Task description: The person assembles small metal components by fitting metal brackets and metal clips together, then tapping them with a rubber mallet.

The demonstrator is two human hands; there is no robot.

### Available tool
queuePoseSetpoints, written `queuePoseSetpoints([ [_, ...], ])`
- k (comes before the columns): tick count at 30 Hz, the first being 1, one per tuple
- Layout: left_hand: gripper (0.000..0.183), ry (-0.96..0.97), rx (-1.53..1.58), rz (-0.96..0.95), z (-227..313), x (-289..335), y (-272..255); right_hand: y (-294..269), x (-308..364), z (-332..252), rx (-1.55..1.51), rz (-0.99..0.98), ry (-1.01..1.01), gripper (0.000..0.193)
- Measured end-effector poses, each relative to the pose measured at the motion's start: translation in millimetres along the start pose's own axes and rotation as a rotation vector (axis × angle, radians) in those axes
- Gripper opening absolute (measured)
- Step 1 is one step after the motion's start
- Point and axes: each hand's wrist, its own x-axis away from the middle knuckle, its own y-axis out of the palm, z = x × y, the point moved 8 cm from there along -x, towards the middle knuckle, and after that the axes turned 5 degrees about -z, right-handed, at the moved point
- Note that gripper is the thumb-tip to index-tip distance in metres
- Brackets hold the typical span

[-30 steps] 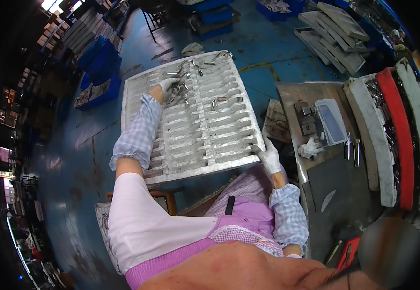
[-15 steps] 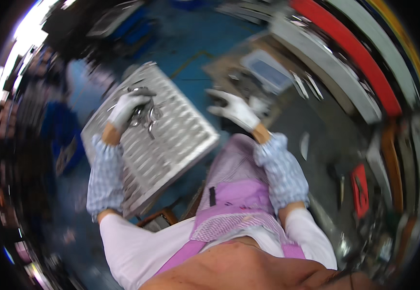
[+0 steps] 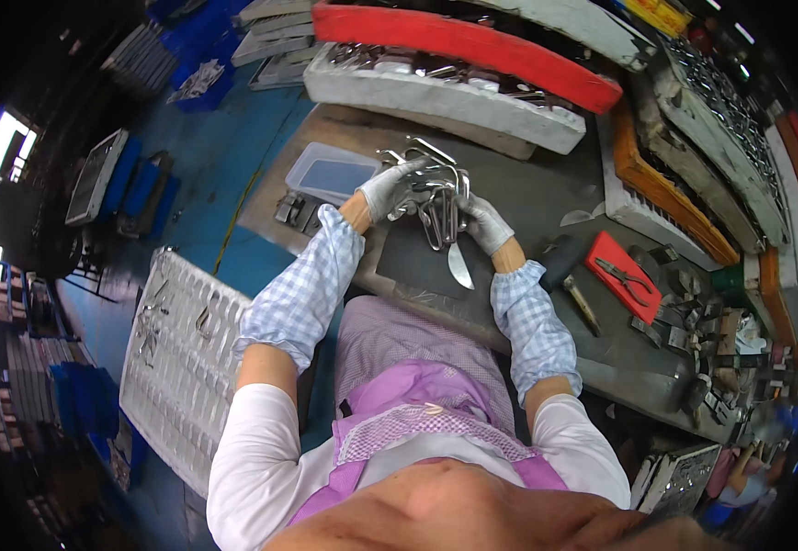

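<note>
Over the near part of the dark workbench (image 3: 546,197), I hold a bunch of shiny metal pieces (image 3: 436,204) with bent, loop-shaped ends between both hands. My left hand (image 3: 389,187), in a white glove, is closed around the bunch's left side. Against its right side presses my right hand (image 3: 488,226), gloved too, fingers curled on the pieces and partly hidden by them. A leaf-shaped metal blade (image 3: 459,266) points down below the bunch; whether it belongs to it I cannot tell.
A ribbed grey tray (image 3: 198,354) with a few metal pieces stands at my left. Beyond my hands lie a clear plastic box (image 3: 330,173) and stacked white and red bins (image 3: 454,101). Pliers (image 3: 627,280) on a red block and a hammer (image 3: 582,308) are at right.
My view has turned from the tray to the bench. My left hand has brought metal pieces from above the tray to the bench; my right hand, open before, now grips them too.
</note>
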Motion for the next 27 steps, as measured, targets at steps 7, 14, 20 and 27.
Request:
queuePoseSetpoints([
  [7,0.045,0.156,-0.463,0.534,9,-8,-50,-148,20,-11,0.189,0.630,-0.108,0.028],
  [14,0.026,0.725,-1.504,0.854,16,54,36,-142,75,-97,1.282,1.263,-0.051,0.034],
  [20,0.046,0.322,-0.426,0.314,-96,41,65,-19,108,-82,0.928,0.814,-0.343,0.028],
  [27,0.045,-0.092,-0.387,0.492,-145,76,51,-48,223,-79,0.971,1.027,-0.500,0.033],
])
